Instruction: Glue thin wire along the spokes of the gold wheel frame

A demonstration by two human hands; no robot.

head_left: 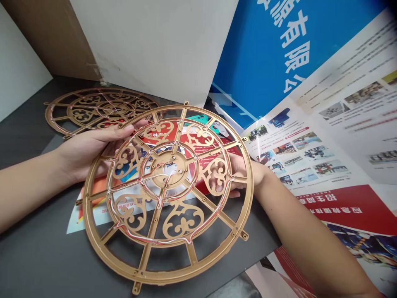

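Observation:
A round gold openwork frame [192, 259], with spokes, scroll ornaments and a hub, is held tilted in front of me. Red and white wires run round its inner rings and over the hub. My left hand [89, 151] grips the upper left of its rim, thumb on top. On the right side, my right hand [240, 171] holds it from behind, its fingers partly showing through the openings. A second, similar gold frame [58, 101] with wires lies flat on the dark table behind my left hand.
Beneath the held frame, printed sheets [76, 219] lie on the dark table [37, 265]. A green tool-like object [198, 119] shows behind the upper rim. White panels [161, 41] stand at the back; a blue board [248, 54] and printed posters [310, 157] are at right.

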